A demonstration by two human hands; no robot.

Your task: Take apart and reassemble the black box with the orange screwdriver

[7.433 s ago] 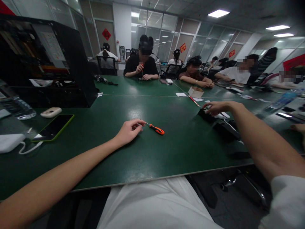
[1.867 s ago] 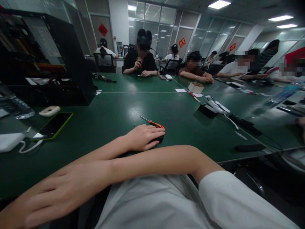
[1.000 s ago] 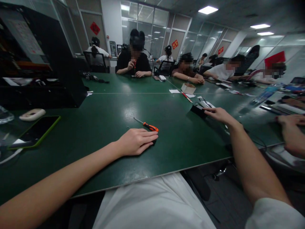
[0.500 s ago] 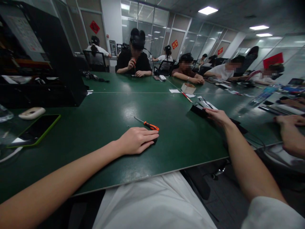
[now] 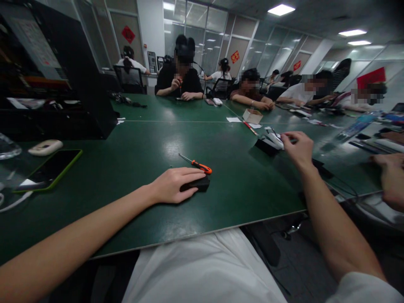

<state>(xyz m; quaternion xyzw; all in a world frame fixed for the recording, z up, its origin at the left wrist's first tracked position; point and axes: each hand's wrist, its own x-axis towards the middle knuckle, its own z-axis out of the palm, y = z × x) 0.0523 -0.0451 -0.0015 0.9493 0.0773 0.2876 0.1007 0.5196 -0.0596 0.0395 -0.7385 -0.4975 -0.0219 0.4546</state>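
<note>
My left hand (image 5: pixel 172 185) lies over a small black block (image 5: pixel 202 184) on the green table, its fingers along the far side and its thumb along the near side. Just beyond the fingers rests an orange-and-black screwdriver (image 5: pixel 201 166), its shaft pointing to the far left. My right hand (image 5: pixel 298 149) is closed in a pinch at the right end of several white items (image 5: pixel 274 138) on top of a black open box (image 5: pixel 265 147). What sits between its fingertips is too small to make out.
A phone in a green case (image 5: pixel 52 171) and a cream oval case (image 5: pixel 46 147) lie at left, before a black cabinet (image 5: pixel 85 75). Farther off stand a small carton (image 5: pixel 252 116) and a plastic bottle (image 5: pixel 358 127). A co-worker's hand (image 5: pixel 391 162) rests at right; others sit opposite.
My right hand has risen off the black box and drawn its fingers together by the white items. My left fingers have slid back, showing more of the black block.
</note>
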